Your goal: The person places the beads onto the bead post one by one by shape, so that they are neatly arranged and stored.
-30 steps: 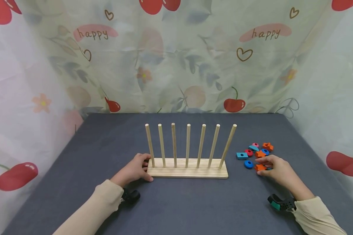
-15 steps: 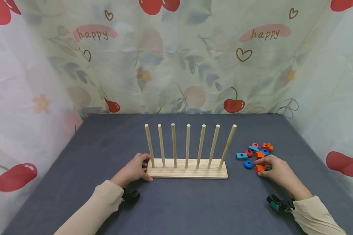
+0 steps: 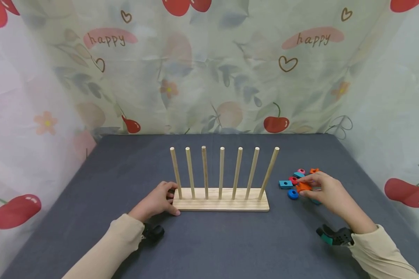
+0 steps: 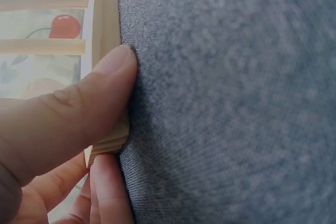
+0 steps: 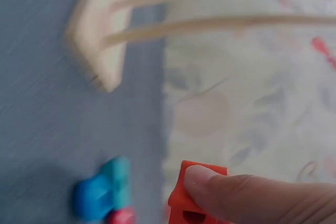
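A pale wooden peg stand (image 3: pixel 220 205), a flat base with a row of several upright dowels, stands on the dark cloth. My left hand (image 3: pixel 156 202) grips the base's left end; in the left wrist view the thumb (image 4: pixel 113 72) lies along its front edge, and fingertips touch the end face. To the right of the stand, my right hand (image 3: pixel 329 193) pinches an orange star-shaped bead (image 3: pixel 303 187) above the loose beads. The right wrist view shows my thumb pressed on this orange bead (image 5: pixel 181 195), which has a hole in it.
Loose beads lie round the right hand: a blue rectangle (image 3: pixel 285 184), a blue ring (image 3: pixel 293 194), a red one (image 3: pixel 293 180), a pink one (image 3: pixel 301 171) and another orange one (image 3: pixel 314 170). A patterned curtain (image 3: pixel 202 77) hangs behind the dark table cloth (image 3: pixel 213 240).
My right hand has lifted the orange star-shaped bead off the cloth and moved it slightly up and left, uncovering a teal bead below. The left hand keeps its grip on the stand.
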The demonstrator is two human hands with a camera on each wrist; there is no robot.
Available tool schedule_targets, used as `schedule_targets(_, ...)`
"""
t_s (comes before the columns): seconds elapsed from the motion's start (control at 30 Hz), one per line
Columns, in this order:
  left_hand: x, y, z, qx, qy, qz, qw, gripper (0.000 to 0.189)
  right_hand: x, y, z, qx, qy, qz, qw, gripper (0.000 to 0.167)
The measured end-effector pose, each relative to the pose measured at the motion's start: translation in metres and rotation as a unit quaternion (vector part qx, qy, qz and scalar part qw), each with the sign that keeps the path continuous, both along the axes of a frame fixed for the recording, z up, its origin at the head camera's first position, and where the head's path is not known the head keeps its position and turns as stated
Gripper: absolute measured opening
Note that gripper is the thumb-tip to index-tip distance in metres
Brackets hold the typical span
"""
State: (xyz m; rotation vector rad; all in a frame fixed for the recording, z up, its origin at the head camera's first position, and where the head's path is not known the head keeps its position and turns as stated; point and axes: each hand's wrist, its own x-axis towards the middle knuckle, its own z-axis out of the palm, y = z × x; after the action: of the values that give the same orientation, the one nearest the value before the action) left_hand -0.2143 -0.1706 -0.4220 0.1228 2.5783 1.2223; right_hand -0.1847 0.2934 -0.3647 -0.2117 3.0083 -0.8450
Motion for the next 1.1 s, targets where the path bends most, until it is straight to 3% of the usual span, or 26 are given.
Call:
schedule_targets(0.23, 0.001, -0.004, 0.005, -0.007, -0.003, 0.001, 1.0000, 0.085, 0.012, -0.023, 0.044, -0.084, 0.024, -0.022, 0.9960, 0.045)
schedule_targets(0.43, -0.001, -0.004, 0.004, -0.013, -0.003, -0.003, 0.9999, 0.084, 0.024, -0.043, 0.072, -0.180, 0.068, -0.010, 0.9812, 0.040)
schedule_targets(0.7, -0.002, -0.004, 0.002, -0.004, -0.004, -0.009, 0.9999, 0.084, 0.037, -0.074, 0.104, -0.267, 0.126, 0.064, 0.9532, 0.030)
schedule_targets(0.93, -0.001, -0.003, 0.001, -0.003, -0.004, -0.009, 0.9999, 0.083, 0.038, -0.088, 0.118, -0.395, 0.119, 0.120, 0.9031, 0.028)
schedule_targets(1.0, 0.000, -0.002, 0.001, -0.003, -0.003, -0.008, 1.0000, 0.083, 0.038, -0.092, 0.121, -0.404, 0.120, 0.133, 0.8971, 0.026)
schedule_targets(1.1, 0.001, -0.002, 0.001, -0.001, -0.006, -0.009, 0.9999, 0.082, 0.037, -0.100, 0.125, -0.399, 0.115, 0.148, 0.8976, 0.022)
